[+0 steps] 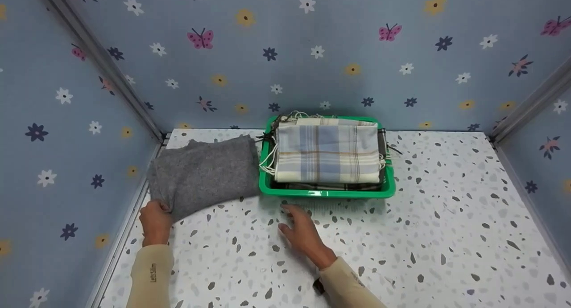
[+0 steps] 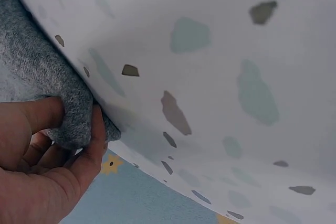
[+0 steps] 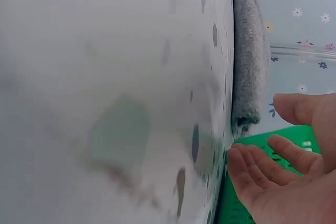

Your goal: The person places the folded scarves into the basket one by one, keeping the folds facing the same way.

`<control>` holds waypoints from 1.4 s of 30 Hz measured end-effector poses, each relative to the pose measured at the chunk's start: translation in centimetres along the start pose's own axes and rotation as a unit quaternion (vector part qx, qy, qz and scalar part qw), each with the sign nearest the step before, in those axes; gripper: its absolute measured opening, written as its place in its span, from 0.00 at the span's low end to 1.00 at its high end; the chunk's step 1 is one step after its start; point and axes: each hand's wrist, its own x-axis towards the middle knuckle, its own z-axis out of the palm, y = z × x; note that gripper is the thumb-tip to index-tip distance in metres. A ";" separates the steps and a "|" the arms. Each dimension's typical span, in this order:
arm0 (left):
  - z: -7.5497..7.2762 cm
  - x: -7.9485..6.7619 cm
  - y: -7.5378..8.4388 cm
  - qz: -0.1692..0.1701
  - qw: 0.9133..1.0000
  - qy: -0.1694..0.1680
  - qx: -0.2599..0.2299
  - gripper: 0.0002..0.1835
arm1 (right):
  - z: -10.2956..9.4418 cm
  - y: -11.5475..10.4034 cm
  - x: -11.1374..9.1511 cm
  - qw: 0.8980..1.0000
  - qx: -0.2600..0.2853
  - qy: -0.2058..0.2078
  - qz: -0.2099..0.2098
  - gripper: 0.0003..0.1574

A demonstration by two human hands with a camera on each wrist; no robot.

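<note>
A folded grey woolly cloth (image 1: 205,174) lies on the table at the left. My left hand (image 1: 156,216) pinches its near left corner; in the left wrist view the thumb and fingers (image 2: 97,135) close round a thick fold of the grey fabric. Just in front of the green basket (image 1: 328,193), my right hand (image 1: 303,232) is held with fingers apart and nothing in its grasp. Folded in the basket is a plaid scarf (image 1: 330,152) in cream, blue and tan with fringed ends, on top of a darker checked cloth (image 1: 312,186).
Speckled white tabletop (image 1: 428,236) extends to the right and toward me. Blue flowered panels (image 1: 312,67) enclose the table at the back and both sides. The basket stands close to the back panel, its left side right by the grey cloth.
</note>
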 end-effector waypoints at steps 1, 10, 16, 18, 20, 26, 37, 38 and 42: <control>0.0 -0.1 0.0 0.001 1.000 -0.001 0.001 0.25 | 0.2 0.0 0.2 1.000 -0.001 0.001 -0.002 0.29; -0.3 -0.4 -0.3 -0.010 1.000 -0.013 0.008 0.22 | 2.0 -0.4 1.6 1.000 0.007 0.004 0.005 0.30; -0.6 -0.4 -0.6 -0.005 1.000 -0.019 0.015 0.20 | 3.0 -0.8 2.7 0.999 0.026 -0.007 0.030 0.33; -0.8 -0.4 -0.7 -0.006 0.999 -0.024 0.020 0.20 | 3.3 -1.0 3.0 0.999 0.026 -0.012 0.045 0.32; -0.9 -0.3 -0.8 -0.008 0.999 -0.030 0.023 0.19 | 3.5 -1.2 3.3 0.997 0.028 -0.018 0.063 0.32; -1.4 -0.4 -0.7 -0.020 0.998 -0.060 0.027 0.21 | 4.2 -1.7 3.9 0.994 0.031 -0.031 0.101 0.32; -1.7 -0.5 -0.8 -0.013 0.997 -0.063 0.034 0.21 | 5.4 -2.3 4.9 0.994 0.058 -0.046 0.086 0.36; -1.7 -0.5 -0.8 -0.012 0.997 -0.064 0.033 0.21 | 5.5 -2.3 5.0 0.994 0.060 -0.045 0.085 0.35; -1.7 -0.5 -0.8 -0.006 0.998 -0.063 0.029 0.21 | 5.7 -2.3 5.5 0.994 0.067 -0.038 0.073 0.31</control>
